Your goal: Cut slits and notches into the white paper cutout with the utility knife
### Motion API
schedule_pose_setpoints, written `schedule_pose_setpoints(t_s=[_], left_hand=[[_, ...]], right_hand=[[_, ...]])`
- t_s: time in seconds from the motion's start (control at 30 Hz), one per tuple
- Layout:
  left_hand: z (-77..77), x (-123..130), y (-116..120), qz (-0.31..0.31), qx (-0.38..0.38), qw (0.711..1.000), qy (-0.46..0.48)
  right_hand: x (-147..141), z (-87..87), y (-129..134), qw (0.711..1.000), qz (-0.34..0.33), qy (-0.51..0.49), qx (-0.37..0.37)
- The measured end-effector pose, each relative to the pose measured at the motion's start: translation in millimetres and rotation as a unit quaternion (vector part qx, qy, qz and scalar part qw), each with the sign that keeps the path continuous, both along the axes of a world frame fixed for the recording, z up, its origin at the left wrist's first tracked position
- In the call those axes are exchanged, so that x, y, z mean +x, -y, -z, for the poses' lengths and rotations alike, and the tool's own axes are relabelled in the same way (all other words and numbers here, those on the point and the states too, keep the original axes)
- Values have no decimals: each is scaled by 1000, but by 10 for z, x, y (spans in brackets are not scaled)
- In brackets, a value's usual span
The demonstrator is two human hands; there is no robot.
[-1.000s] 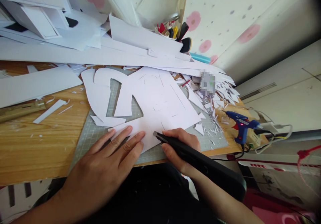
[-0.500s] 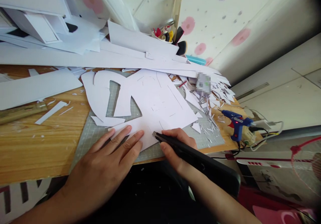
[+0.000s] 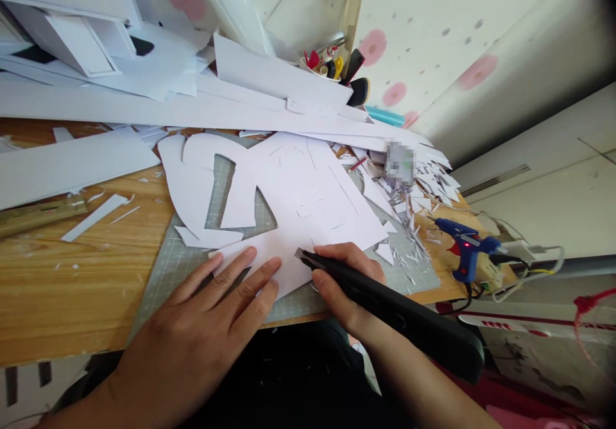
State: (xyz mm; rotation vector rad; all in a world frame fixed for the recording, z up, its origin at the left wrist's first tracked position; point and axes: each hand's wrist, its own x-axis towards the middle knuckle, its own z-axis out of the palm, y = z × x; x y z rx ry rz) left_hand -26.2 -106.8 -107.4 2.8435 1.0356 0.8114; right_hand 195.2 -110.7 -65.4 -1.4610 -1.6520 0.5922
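While the left hand point(image 3: 202, 326) lies flat with fingers spread on the near left part of the white sheet point(image 3: 308, 192), its grip open and holding nothing, the right hand point(image 3: 341, 301) has its grip closed around a black cutter point(image 3: 389, 310). The blade tip point(image 3: 299, 253) is at the sheet's surface, just right of the left fingertips point(image 3: 274, 263). The sheet lies mid-scene on a grey cutting mat point(image 3: 163, 285), which covers part of the wooden desk point(image 3: 86, 288); thin dark lines point(image 3: 343, 190) mark the sheet, and its left side has shapes cut out. A curved white piece point(image 3: 185, 192) touches that side. Along the far edge a long white board point(image 3: 240, 116) closes off the space behind the sheet, with a cluster of tools point(image 3: 338, 65) beyond it. Small white scraps point(image 3: 437, 185) crowd the right side, around a blurred-out object point(image 3: 400, 165). Near the desk's right end lies a blue glue gun point(image 3: 465, 249), its cord point(image 3: 469, 297) trailing toward the near edge. On the left, a white panel point(image 3: 72, 163) and a loose white strip point(image 3: 94, 217) lie apart from the hands.
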Motion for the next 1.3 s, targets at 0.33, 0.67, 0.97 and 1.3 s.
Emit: schedule_pose_setpoints(t_s=[0.33, 0.67, 0.97, 1.3], left_hand=[[-12, -14, -10, 5, 4, 1000, -3], [-3, 1, -9, -4, 1, 1000, 3], [-5, -1, -13, -5, -2, 1000, 0], [-6, 6, -13, -6, 6, 1000, 2]], right_hand=[[16, 19, 6, 1000, -4, 8, 1], [1, 11, 17, 998, -39, 42, 29], [3, -9, 35, 999, -26, 32, 34], [-12, -5, 36, 998, -7, 31, 55]])
